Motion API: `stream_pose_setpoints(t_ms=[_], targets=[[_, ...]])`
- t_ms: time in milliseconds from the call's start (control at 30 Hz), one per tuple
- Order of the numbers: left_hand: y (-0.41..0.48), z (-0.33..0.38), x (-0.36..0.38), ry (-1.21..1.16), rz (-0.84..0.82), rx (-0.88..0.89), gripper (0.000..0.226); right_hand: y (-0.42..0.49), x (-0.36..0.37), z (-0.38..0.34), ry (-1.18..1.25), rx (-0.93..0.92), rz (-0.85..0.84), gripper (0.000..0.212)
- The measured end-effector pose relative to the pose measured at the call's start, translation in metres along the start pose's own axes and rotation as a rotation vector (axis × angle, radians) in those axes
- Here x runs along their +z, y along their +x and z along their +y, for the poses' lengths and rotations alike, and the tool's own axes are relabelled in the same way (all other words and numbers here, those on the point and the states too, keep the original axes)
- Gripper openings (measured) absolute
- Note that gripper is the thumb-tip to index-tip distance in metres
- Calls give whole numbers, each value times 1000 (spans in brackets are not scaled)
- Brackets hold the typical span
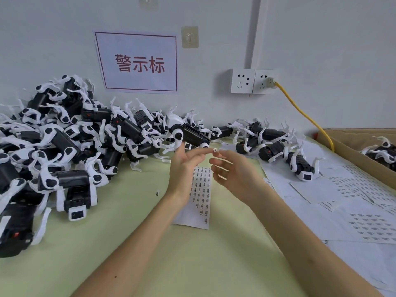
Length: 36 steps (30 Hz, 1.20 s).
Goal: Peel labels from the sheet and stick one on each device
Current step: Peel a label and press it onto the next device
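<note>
- The left hand (184,166) is raised above the desk (132,243), palm turned up, fingers straight and spread, pointing to the right.
- A small peeled label (215,149) sits right at the tip of the left index finger, held up in the air.
- The right hand (233,174) faces the left hand, with its fingers loosely bent. Its top fingertip meets the label from the other side, but I cannot tell if it pinches the label or only touches it.
- The label sheet (201,189) lies flat on the green desk under the two hands, partly hidden by the left wrist. Rows of labels remain on its right part.
- One loose label (158,192) lies on the desk just left of the left wrist.
- A big heap of black-and-white robot dog toys (64,146) fills the left side of the desk, up against the wall.
- One robot dog (184,131) stands just behind the left hand's fingers.
- A smaller group of dogs (278,151) lies to the right, on white used sheets (364,211).
- A cardboard box (351,151) at the far right holds more dogs.
- On the wall are a red-lettered sign (137,61) and sockets (242,81) with a yellow cable (304,116) plugged in.
</note>
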<state>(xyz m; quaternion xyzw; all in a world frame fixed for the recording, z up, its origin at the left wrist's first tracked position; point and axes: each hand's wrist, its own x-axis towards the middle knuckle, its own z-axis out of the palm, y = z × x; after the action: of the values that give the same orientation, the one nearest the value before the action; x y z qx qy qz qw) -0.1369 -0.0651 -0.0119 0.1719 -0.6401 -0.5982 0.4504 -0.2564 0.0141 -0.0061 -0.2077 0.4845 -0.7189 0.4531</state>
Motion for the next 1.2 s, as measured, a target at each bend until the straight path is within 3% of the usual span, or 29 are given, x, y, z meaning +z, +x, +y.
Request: stream_pose_setpoints(t_ms=[167,300,400,500,567,600,667,733,867,1067,1200], targets=[[-1,-2,0,25,-3,-3,24,-1,4,7,82,-38,3,7],[-3,-3,1,72,-24,11,30,0,4,10,-9,-130,116,4],[-1,-5,0,77,-36,4,28,-2,7,9,-233,-389,255,9],[1,-3,-1,29,-24,-17,32,-5,10,4,-268,-597,269,9],[2,-2,-2,-71,-34,-76,35,-5,10,2,-256,-583,253,12],[3,-3,-3,-129,-57,-109,27,-4,9,3,-271,-555,243,24],[5,-5,-3,-238,-109,-165,41,-1,5,5,-322,-496,214,50],[5,-2,-6,-357,-135,-215,40,1,3,6,-370,-462,182,72],[6,-1,-9,-514,-147,-253,39,4,3,6,-407,-455,100,95],[6,-1,-7,-565,-148,-263,32,4,4,9,-485,-506,102,97],[8,-2,-7,-547,-165,-264,36,3,2,13,-629,-599,133,81]])
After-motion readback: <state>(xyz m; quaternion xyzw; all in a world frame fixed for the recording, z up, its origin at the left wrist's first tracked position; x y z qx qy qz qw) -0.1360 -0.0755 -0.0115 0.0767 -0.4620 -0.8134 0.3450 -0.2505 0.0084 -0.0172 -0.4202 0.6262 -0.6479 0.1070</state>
